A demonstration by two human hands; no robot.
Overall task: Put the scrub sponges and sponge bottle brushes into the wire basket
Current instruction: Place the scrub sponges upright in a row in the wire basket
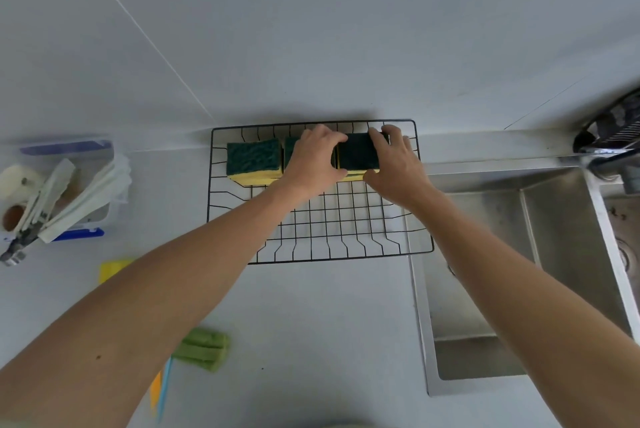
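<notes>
A black wire basket (346, 237) stands on the grey counter against the wall. Along its back row lie green-and-yellow scrub sponges: one at the left (254, 161), a middle one (290, 154) mostly hidden by my left hand (313, 161), and a right one (358, 152). Both hands grip that right sponge, my right hand (398, 168) on its right side. A green sponge bottle brush (204, 348) with a blue and orange handle lies on the counter near me. A yellow sponge (112, 266) peeks out from behind my left forearm.
A clear plastic box (69, 192) with blue clips holds white utensils and tongs at the left. A steel sink (519, 272) lies right of the basket, with a tap (609, 143) at the far right. The wall rises just behind the basket.
</notes>
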